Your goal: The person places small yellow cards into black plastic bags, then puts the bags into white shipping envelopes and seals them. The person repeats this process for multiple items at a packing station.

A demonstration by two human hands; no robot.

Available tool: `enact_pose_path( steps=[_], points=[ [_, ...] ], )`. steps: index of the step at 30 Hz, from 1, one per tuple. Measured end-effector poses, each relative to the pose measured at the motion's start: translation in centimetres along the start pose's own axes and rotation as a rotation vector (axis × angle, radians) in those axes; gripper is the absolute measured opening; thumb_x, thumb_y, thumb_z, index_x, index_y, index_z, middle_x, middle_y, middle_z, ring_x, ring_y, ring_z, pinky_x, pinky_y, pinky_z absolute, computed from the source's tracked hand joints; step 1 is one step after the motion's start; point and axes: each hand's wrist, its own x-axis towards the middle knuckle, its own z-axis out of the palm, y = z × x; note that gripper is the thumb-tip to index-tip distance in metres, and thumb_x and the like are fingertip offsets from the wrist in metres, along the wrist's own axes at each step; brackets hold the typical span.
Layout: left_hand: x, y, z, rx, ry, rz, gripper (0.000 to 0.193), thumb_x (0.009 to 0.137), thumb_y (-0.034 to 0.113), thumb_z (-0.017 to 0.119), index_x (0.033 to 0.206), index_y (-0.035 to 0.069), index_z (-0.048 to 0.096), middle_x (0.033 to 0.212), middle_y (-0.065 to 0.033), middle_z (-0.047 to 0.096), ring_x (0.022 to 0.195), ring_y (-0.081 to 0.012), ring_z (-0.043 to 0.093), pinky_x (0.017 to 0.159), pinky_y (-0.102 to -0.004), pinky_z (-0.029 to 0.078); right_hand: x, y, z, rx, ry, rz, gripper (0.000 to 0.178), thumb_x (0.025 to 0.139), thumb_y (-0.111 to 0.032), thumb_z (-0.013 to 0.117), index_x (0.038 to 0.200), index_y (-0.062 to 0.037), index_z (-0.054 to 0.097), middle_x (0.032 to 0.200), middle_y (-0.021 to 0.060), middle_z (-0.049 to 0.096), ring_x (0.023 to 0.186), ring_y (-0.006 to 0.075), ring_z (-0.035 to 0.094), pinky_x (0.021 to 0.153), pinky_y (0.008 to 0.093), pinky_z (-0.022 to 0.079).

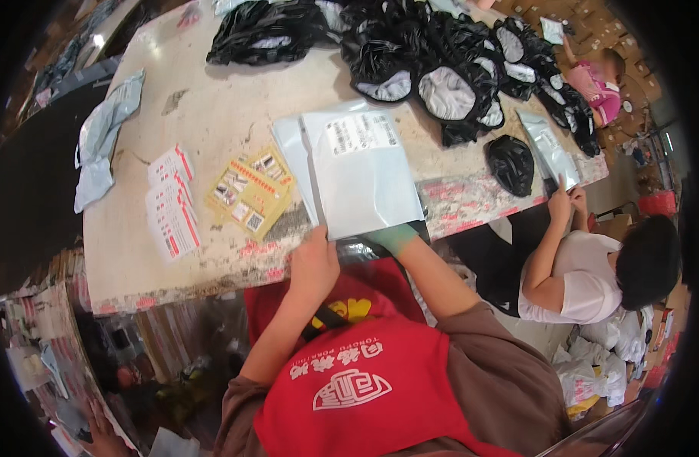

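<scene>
A pale grey plastic mailing bag with a white printed label lies at the table's near edge in front of me. My left hand is closed on its lower left corner. My right hand reaches into or under the bag's near edge; its fingers are hidden there, and the visible part looks greenish. Dark shiny plastic shows just below that edge, between my hands. Another grey mailing bag sticks out beneath the labelled one on the left.
Yellow printed cards and red-and-white cards lie left of the bag. A crumpled grey mailing bag rests at the table's left edge. Black elastic-edged covers heap at the back. On the right, a co-worker handles a grey packet.
</scene>
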Motion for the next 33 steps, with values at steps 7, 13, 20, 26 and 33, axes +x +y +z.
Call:
enact_pose_path(
  steps=[7,13,20,26,33],
  points=[
    [-3.7,0.7,-2.2,-0.566,-0.225,-0.356,0.013,0.095,0.006,0.057,0.104,-0.004,0.056,0.073,-0.0092,0.064,0.059,-0.0107,0.062,0.052,-0.0247,0.047,-10.0,-4.6,-6.1,0.060,0.225,-0.125,0.028,0.087,-0.010,0.066,0.114,-0.0043,0.064,0.103,0.0157,0.065,0.095,0.0347,0.062,0.084,0.0420,0.049],
    [-4.8,0.2,-1.2,-0.592,-0.249,-0.430,0.011,0.096,0.006,0.056,0.095,-0.004,0.060,0.076,-0.0076,0.065,0.057,-0.0085,0.057,0.053,-0.0229,0.045,-10.7,-7.0,-5.0,0.203,0.163,-0.055,0.017,0.083,-0.013,0.070,0.099,-0.0094,0.066,0.088,0.0089,0.067,0.073,0.0276,0.066,0.063,0.0370,0.053],
    [-4.9,-0.8,-0.5,-0.292,-0.063,0.009,0.003,0.086,-0.002,0.057,0.087,-0.003,0.060,0.076,-0.0074,0.059,0.063,-0.0145,0.057,0.057,-0.0273,0.045,-6.9,-7.7,-3.5,0.543,-0.035,-0.001,0.008,0.085,-0.007,0.061,0.086,-0.0009,0.066,0.070,0.0079,0.062,0.058,0.0160,0.055,0.058,0.0292,0.046],
    [-7.1,-3.2,-0.1,-0.634,-0.103,-0.129,0.010,0.083,-0.005,0.057,0.075,-0.004,0.052,0.079,-0.0090,0.059,0.066,-0.0139,0.056,0.058,-0.0274,0.043,-14.0,-2.8,-9.5,0.821,0.036,0.408,0.011,0.089,-0.014,0.059,0.083,-0.0043,0.061,0.068,-0.0006,0.055,0.057,0.0063,0.044,0.052,0.0237,0.038],
    [-8.3,-2.9,-4.1,-0.242,-0.033,-0.017,0.027,0.079,0.001,0.074,0.105,0.003,0.066,0.077,-0.0029,0.063,0.060,-0.0070,0.058,0.055,-0.0226,0.045,-31.6,11.7,-12.9,-0.768,-0.381,0.799,0.016,0.079,-0.012,0.071,0.092,-0.0037,0.065,0.082,0.0162,0.069,0.072,0.0313,0.069,0.067,0.0466,0.055]
  ],
)
